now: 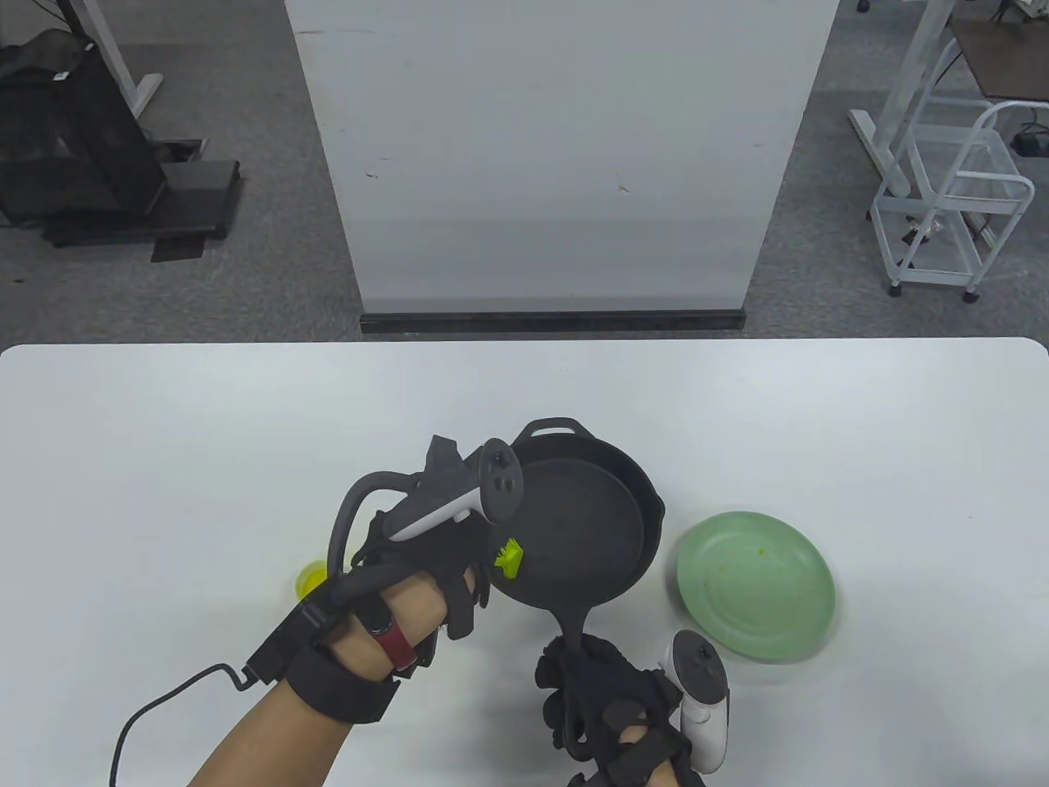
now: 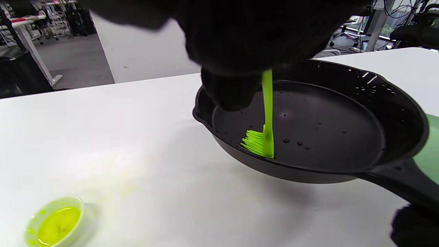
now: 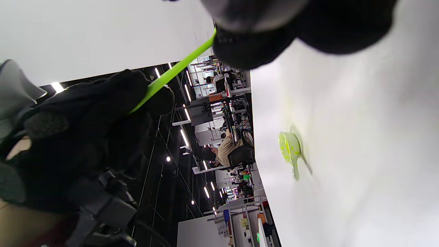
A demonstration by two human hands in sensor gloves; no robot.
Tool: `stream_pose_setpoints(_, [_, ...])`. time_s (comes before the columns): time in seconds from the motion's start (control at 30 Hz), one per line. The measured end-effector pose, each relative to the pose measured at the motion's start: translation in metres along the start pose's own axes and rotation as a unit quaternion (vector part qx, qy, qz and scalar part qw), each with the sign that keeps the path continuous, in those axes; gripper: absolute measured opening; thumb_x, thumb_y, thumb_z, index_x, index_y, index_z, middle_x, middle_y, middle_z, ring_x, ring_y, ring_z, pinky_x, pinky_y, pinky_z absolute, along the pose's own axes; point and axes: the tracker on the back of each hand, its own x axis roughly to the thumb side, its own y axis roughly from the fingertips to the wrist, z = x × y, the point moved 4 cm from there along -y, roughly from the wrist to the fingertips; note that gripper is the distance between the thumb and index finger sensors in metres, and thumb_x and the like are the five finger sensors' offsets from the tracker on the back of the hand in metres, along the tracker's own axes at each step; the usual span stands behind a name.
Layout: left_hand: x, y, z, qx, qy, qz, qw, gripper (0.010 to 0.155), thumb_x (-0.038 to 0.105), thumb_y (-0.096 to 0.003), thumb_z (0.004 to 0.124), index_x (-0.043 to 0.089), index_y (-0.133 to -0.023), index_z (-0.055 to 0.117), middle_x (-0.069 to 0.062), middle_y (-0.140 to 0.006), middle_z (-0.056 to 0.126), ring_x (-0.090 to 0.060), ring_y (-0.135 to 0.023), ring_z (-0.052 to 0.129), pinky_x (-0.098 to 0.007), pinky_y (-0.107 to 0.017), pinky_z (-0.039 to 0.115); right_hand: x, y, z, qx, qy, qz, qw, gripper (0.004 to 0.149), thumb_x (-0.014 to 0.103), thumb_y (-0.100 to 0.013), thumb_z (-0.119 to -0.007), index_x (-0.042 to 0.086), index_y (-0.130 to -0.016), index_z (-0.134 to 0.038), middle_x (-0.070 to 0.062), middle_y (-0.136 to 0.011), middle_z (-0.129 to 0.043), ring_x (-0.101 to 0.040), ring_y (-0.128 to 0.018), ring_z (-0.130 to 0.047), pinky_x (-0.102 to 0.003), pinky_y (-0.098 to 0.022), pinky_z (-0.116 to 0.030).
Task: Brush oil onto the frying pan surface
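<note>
**Brush in pan, pan tilted by the handle**

I see the frying pan (image 1: 586,525) near the middle of the white surface (image 1: 205,426), toward my edge. It is black cast iron with a long handle pointing toward me, a small loop handle on the far rim and a pour spout on the left rim. In the left wrist view the pan's left side is raised off the surface, with a shadow beneath it, and small droplets sit on its dark, matte cooking face.

My right hand (image 1: 623,705) grips the long handle; the grip is closed around it.

My left hand (image 1: 418,557) holds the brush (image 2: 265,137) from above. The grip is closed on the upper end of the brush's thin stem. The brush is bright lime green, flat-stemmed, with a fan of fine bristles at the lower end. The stem stands nearly upright, and the bristles rest on the pan floor close to the near-left wall.

The oil dish (image 2: 55,223) sits on the surface left of the pan, well apart from it. It is small, translucent, and holds yellow-green liquid.

A pale green plate (image 1: 754,586) lies just right of the pan, with a few yellow specks on it.
</note>
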Motion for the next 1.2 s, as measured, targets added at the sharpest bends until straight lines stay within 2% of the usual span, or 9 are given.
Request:
stream_pose_setpoints(0.23, [0.015,-0.007,0.008,-0.025,0.050,0.040,0.998,0.047,0.046,-0.0477,0.073,0.009,-0.069,0.092,0.009,-0.023,0.098,-0.016,0.001,0.090,-0.038,-0.004,0.085,0.000,0.000,0.000,0.002,-0.007,-0.001,1.000,0.055,0.035,-0.048,-0.062,-0.006,-0.085,-0.052,-0.026,-0.074,-0.070,-0.017,-0.034,-0.092,-0.028,-0.018,-0.087])
stream_pose_setpoints(0.47, [0.030,-0.020,0.024,-0.062,0.130,0.089,0.986,0.047,0.046,-0.0479,0.072,0.009,-0.068,0.092,0.009,-0.023,0.098,-0.015,0.002,0.090,-0.038,-0.004,0.085,-0.001,0.000,-0.003,0.014,-0.017,-0.001,1.000,0.055,0.035,-0.048,-0.062,-0.005,-0.085,-0.052,-0.025,-0.074,-0.071,-0.017,-0.034,-0.092,-0.027,-0.019,-0.087])
stream_pose_setpoints(0.63, [0.030,-0.033,0.034,-0.058,0.183,0.095,0.977,0.047,0.047,-0.0476,0.071,0.010,-0.068,0.092,0.009,-0.023,0.098,-0.015,0.002,0.090,-0.038,-0.003,0.085,-0.001,-0.001,0.002,0.001,-0.017,-0.005,1.000,0.055,0.035,-0.048,-0.062,-0.004,-0.085,-0.052,-0.025,-0.074,-0.070,-0.017,-0.034,-0.092,-0.027,-0.019,-0.086])
stream_pose_setpoints(0.83, [0.018,-0.041,0.031,-0.053,0.255,0.098,0.961,0.047,0.047,-0.0477,0.071,0.010,-0.068,0.091,0.009,-0.024,0.098,-0.016,0.001,0.090,-0.038,-0.004,0.085,0.000,-0.001,0.000,0.008,-0.013,0.001,1.000,0.055,0.036,-0.049,-0.062,-0.004,-0.085,-0.052,-0.025,-0.074,-0.070,-0.016,-0.034,-0.092,-0.027,-0.019,-0.086])
stream_pose_setpoints(1.03, [0.004,-0.047,0.042,-0.068,0.224,0.069,0.970,0.046,0.047,-0.0476,0.072,0.011,-0.067,0.092,0.009,-0.024,0.098,-0.016,0.001,0.090,-0.038,-0.004,0.085,0.000,-0.001,0.001,0.007,-0.010,0.001,1.000,0.055,0.036,-0.048,-0.062,-0.004,-0.085,-0.052,-0.025,-0.074,-0.070,-0.017,-0.034,-0.092,-0.027,-0.019,-0.086])
stream_pose_setpoints(1.2, [-0.010,-0.044,0.041,-0.065,0.196,0.048,0.977,0.046,0.048,-0.0475,0.073,0.012,-0.066,0.093,0.008,-0.023,0.098,-0.016,0.001,0.090,-0.038,-0.004,0.085,0.000,-0.001,0.001,0.006,-0.013,-0.002,1.000,0.055,0.036,-0.049,-0.062,-0.004,-0.085,-0.052,-0.025,-0.074,-0.070,-0.016,-0.034,-0.092,-0.027,-0.019,-0.086])
